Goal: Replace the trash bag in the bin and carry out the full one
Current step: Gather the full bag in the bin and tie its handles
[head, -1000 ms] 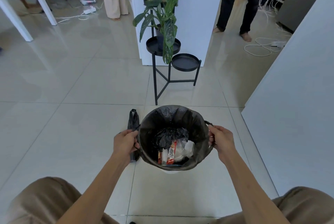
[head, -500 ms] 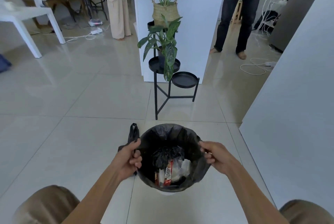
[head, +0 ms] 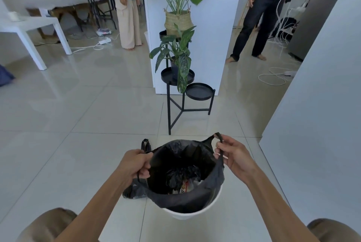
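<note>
Left hand [head: 136,163] — grip closed on the left handle loop of the black trash bag [head: 213,181]. Spare black bag [head: 134,191] — on the floor [head: 68,144], just beside the bin's left side. White bin [head: 195,212] — on the floor, bag seated inside, rubbish visible within. Right hand [head: 234,155] — grip pinching the bag's right handle loop, raised above the rim.

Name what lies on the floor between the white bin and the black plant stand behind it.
Nothing: in the head view only bare tile separates the white bin from the black plant stand.
</note>
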Demonstrator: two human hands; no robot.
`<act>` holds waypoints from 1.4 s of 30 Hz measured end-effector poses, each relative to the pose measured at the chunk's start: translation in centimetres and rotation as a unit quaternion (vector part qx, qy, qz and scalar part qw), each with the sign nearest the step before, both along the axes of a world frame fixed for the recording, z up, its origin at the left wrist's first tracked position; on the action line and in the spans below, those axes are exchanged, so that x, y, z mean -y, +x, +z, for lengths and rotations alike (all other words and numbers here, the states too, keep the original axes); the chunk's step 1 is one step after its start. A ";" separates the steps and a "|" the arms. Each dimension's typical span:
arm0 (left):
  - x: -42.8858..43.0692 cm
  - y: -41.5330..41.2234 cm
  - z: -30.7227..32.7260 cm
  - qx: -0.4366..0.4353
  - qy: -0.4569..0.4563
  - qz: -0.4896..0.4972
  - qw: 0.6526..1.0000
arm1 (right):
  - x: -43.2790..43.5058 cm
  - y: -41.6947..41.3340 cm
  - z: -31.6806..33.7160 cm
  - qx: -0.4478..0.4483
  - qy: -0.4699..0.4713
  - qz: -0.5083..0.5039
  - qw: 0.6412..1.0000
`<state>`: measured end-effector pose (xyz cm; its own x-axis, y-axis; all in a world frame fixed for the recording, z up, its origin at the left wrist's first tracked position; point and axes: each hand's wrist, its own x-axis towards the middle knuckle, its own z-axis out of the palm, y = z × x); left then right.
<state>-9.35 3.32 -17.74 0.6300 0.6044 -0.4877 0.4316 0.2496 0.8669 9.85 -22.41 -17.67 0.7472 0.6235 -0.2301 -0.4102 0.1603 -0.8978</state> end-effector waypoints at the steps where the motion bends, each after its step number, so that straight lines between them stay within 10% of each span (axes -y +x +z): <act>1: 0.0 -0.1 0.4 -0.026 0.013 -0.018 0.999 | 0.0 0.1 0.3 0.005 0.001 -0.002 1.000; 5: 0.0 -0.3 1.4 -0.089 0.043 -0.072 0.992 | -0.2 0.9 1.1 0.011 -0.015 -0.008 1.000; 13: -0.1 1.3 3.4 0.052 0.063 0.008 0.997 | -0.5 1.6 2.8 0.083 -0.171 -0.005 0.982; 18: -0.2 0.7 4.8 0.014 0.065 -0.049 0.997 | 0.1 0.4 5.1 0.124 -0.109 0.011 0.986; 29: 4.0 1.8 5.9 0.268 0.161 -0.053 0.948 | -0.6 -3.1 7.5 0.256 -0.012 0.001 0.967; 42: 6.8 5.5 6.2 0.239 0.231 -0.171 0.928 | -3.5 -5.6 7.1 0.311 -0.061 -0.100 0.943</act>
